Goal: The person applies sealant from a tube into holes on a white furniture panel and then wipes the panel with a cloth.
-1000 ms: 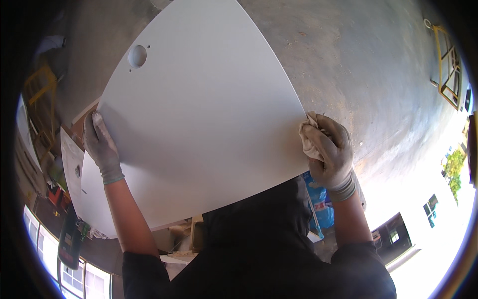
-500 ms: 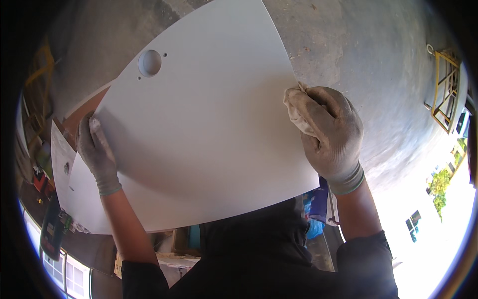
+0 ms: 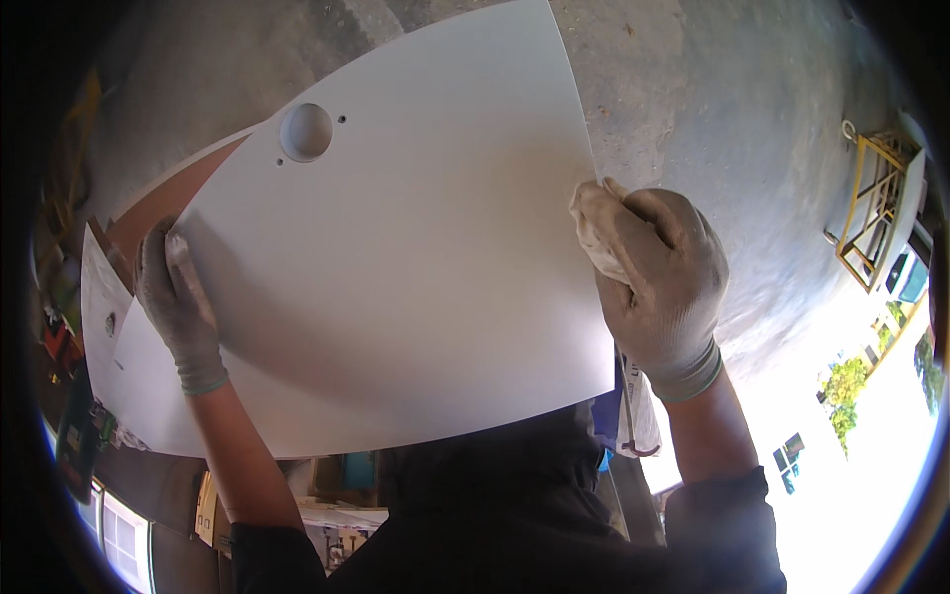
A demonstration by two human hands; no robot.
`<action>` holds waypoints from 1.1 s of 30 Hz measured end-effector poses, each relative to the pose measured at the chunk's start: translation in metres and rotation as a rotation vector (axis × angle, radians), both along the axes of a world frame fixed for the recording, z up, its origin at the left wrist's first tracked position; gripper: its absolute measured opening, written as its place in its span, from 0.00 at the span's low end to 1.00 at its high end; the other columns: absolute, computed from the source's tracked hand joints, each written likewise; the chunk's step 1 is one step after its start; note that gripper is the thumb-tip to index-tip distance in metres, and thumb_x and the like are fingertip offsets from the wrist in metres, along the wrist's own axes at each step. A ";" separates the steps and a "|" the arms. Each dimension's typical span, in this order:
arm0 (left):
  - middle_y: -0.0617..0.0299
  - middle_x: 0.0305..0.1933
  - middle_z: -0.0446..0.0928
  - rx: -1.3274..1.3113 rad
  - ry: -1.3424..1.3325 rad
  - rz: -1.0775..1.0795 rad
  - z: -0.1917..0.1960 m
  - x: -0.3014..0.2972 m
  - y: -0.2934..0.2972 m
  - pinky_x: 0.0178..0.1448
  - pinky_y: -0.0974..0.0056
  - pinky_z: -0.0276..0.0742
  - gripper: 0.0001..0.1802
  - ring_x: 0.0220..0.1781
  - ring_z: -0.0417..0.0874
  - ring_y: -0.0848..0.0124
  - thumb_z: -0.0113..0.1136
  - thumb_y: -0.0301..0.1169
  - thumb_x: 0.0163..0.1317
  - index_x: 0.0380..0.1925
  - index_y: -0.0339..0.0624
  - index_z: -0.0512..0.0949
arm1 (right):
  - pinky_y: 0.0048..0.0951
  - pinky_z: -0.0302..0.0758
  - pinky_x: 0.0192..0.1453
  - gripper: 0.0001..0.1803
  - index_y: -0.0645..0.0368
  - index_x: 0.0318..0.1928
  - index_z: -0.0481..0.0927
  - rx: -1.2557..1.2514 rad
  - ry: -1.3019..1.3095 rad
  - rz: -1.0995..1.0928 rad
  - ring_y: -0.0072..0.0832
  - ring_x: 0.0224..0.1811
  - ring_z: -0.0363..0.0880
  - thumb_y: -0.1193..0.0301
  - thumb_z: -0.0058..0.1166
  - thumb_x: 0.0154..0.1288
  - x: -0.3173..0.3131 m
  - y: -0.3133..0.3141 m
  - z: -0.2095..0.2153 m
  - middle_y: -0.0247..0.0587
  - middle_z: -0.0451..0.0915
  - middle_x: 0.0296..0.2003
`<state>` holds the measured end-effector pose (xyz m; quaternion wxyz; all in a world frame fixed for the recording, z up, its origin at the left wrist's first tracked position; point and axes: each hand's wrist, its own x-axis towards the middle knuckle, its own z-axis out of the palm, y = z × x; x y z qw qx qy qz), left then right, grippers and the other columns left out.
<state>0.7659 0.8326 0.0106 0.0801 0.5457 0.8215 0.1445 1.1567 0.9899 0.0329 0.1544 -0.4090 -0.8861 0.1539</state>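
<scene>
A large white panel (image 3: 416,267) with curved edges lies in front of me. Near its far left edge is a round opening (image 3: 306,133) with a small hole on either side. My left hand (image 3: 178,292), in a dirty pale knit glove, grips the panel's left edge; some of its fingertips are hidden there. At the right edge, my gloved right hand (image 3: 665,282) is closed on a crumpled off-white cloth (image 3: 597,230), which it holds against the rim of the panel.
A brown surface (image 3: 168,198) shows beyond the panel's left edge. Concrete floor (image 3: 712,109) spreads out ahead and to the right. A yellow metal frame (image 3: 871,198) stands at far right. Beside my right forearm hangs a pale bag-like thing (image 3: 641,416); bright daylight comes from the right.
The view has turned slightly, so the panel appears tilted a little differently. My right hand with the cloth sits slightly lower along the right edge; my left hand keeps its grip.
</scene>
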 end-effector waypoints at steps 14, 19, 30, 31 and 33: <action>0.51 0.46 0.79 -0.038 -0.030 -0.042 0.002 -0.004 -0.001 0.58 0.60 0.73 0.23 0.49 0.80 0.60 0.45 0.42 0.79 0.53 0.32 0.77 | 0.25 0.79 0.28 0.11 0.55 0.38 0.87 -0.003 0.125 -0.021 0.24 0.28 0.81 0.75 0.68 0.52 0.000 0.001 -0.013 0.31 0.80 0.33; 0.46 0.46 0.80 -0.051 -0.025 0.030 0.000 -0.004 -0.002 0.59 0.55 0.73 0.22 0.49 0.80 0.52 0.45 0.41 0.77 0.49 0.30 0.78 | 0.24 0.81 0.29 0.10 0.57 0.38 0.87 -0.008 0.088 -0.007 0.24 0.30 0.83 0.74 0.69 0.52 0.005 0.001 -0.014 0.32 0.81 0.34; 0.46 0.49 0.80 -0.054 -0.005 0.033 0.000 -0.004 -0.003 0.61 0.55 0.73 0.24 0.52 0.81 0.52 0.46 0.43 0.77 0.51 0.30 0.78 | 0.24 0.81 0.29 0.13 0.59 0.39 0.88 0.025 0.145 0.009 0.24 0.31 0.84 0.73 0.70 0.51 0.009 0.000 -0.014 0.32 0.82 0.33; 0.46 0.49 0.80 -0.044 0.014 0.010 0.000 -0.004 -0.003 0.61 0.55 0.73 0.24 0.52 0.81 0.52 0.46 0.43 0.77 0.51 0.30 0.78 | 0.24 0.81 0.29 0.12 0.59 0.39 0.87 -0.027 0.126 -0.020 0.23 0.30 0.84 0.73 0.70 0.51 0.010 0.000 -0.014 0.32 0.82 0.33; 0.46 0.49 0.80 -0.011 0.046 -0.039 -0.001 -0.002 -0.002 0.61 0.55 0.73 0.24 0.52 0.81 0.52 0.46 0.43 0.77 0.51 0.30 0.77 | 0.24 0.81 0.28 0.11 0.59 0.38 0.87 -0.017 0.174 -0.023 0.23 0.30 0.84 0.74 0.70 0.52 0.009 0.001 -0.016 0.32 0.82 0.33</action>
